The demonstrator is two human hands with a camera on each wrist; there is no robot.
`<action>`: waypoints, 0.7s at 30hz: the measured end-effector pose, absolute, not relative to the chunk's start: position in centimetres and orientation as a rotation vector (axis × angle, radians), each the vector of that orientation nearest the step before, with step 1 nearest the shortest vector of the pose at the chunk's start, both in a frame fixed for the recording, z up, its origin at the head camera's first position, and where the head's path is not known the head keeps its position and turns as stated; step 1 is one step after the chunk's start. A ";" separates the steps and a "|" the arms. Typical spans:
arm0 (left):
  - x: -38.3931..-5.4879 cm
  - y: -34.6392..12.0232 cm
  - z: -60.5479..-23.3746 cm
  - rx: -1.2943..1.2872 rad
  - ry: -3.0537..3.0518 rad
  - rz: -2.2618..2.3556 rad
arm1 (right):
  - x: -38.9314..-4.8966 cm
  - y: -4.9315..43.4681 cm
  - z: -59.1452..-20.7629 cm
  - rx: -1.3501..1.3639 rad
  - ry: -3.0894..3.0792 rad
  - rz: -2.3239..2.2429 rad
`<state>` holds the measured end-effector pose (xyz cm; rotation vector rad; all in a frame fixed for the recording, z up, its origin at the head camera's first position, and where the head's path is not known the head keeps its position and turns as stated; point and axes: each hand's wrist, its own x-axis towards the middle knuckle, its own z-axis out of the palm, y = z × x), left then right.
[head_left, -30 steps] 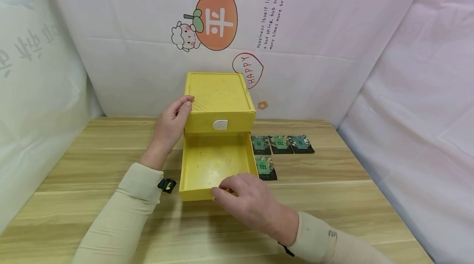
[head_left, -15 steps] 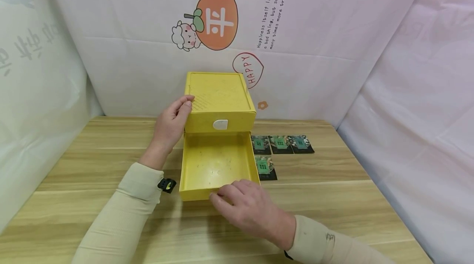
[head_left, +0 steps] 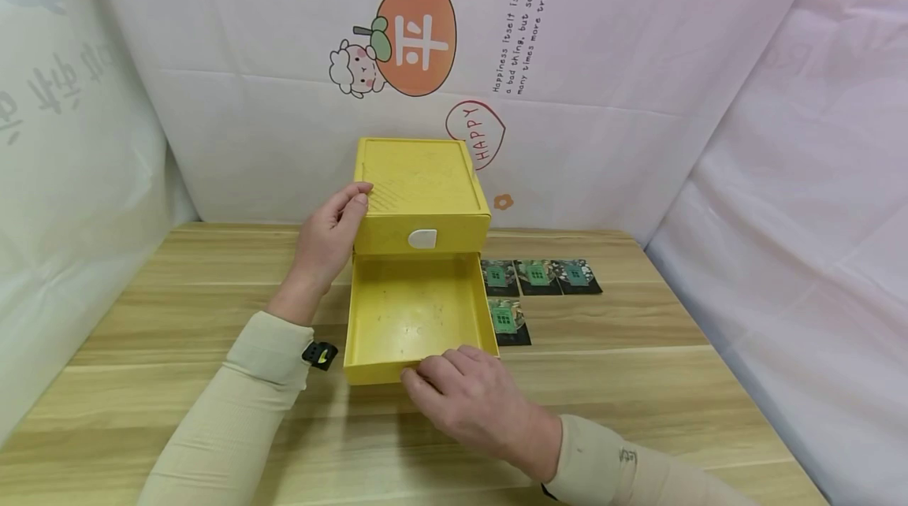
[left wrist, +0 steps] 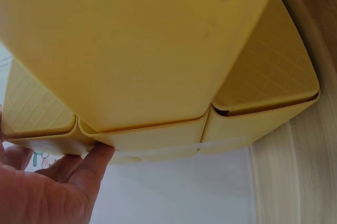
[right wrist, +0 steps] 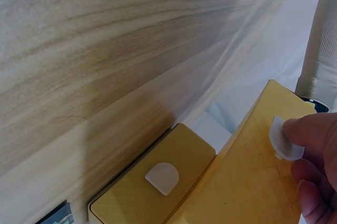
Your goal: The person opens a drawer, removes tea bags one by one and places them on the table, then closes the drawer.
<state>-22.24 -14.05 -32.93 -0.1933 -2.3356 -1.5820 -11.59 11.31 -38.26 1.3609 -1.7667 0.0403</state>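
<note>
A yellow drawer cabinet (head_left: 418, 175) stands on the table, one drawer (head_left: 418, 309) pulled far out below the top one. No items lie on the visible drawer floor. At the drawer's front, my right hand (head_left: 478, 402) pinches its white pull handle (right wrist: 286, 141) between thumb and fingers, as the right wrist view shows. My left hand (head_left: 322, 246) rests on the cabinet's upper left side, fingertips over its top edge; in the left wrist view its fingers (left wrist: 95, 169) press the side wall. The top drawer's white handle (head_left: 422, 239) is untouched.
Several dark cards with green labels (head_left: 537, 276) lie on the wooden table (head_left: 617, 403) right of the cabinet, one (head_left: 509, 322) nearer the drawer. Behind hangs a white printed cloth (head_left: 248, 135). The right wrist view shows another drawer front with a white handle (right wrist: 162, 177).
My right hand has shifted slightly down at the drawer's front, with its fingers lower against the rim. The drawer, the cabinet and my left hand look unmoved.
</note>
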 end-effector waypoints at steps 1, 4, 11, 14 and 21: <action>-22.3 -14.1 -32.9 -0.193 -2.336 -1.580 | -11.5 11.3 -38.2 1.358 -1.765 0.043; -22.3 -14.0 -33.0 -0.193 -2.334 -1.576 | -11.4 11.1 -37.9 1.348 -1.759 0.047; -22.3 -14.1 -33.0 -0.206 -2.331 -1.576 | -11.5 10.9 -37.6 1.336 -1.753 0.057; -22.3 -14.1 -33.0 -0.208 -2.332 -1.573 | -11.5 10.8 -37.6 1.333 -1.757 0.062; -22.4 -14.1 -33.0 -0.210 -2.335 -1.572 | -11.8 10.6 -37.4 1.320 -1.771 0.095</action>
